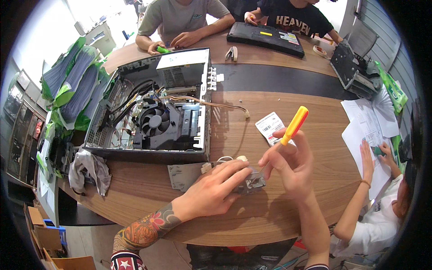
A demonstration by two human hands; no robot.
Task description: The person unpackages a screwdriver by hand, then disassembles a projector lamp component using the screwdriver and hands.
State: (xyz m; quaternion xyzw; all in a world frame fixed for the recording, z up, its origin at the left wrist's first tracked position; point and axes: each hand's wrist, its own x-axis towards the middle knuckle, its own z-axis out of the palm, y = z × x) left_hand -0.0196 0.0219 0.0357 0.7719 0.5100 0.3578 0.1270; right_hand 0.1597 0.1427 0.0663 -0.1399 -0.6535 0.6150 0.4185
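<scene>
My right hand (293, 168) grips a screwdriver (295, 125) with a yellow and orange handle, its handle tilted up and its shaft pointing down to the left. The shaft reaches a grey metal bracket (183, 176) on the table, at its right end near my left fingers; where the tip sits is hard to make out. Over the bracket lies my left hand (213, 188), fingers bent and holding it down. Beside those fingers a white connector (242, 158) and a bit of white cable show. Behind stands an opened desktop computer case (148, 155) with a black fan (155, 122) inside.
A cable with a white plug (246, 114) hangs out of the case. A white printed card (269, 127) lies beyond my right hand. A grey cloth (91, 171) is at the left, papers (366, 130) at the right. Other people work around the table, one at a black laptop (265, 39).
</scene>
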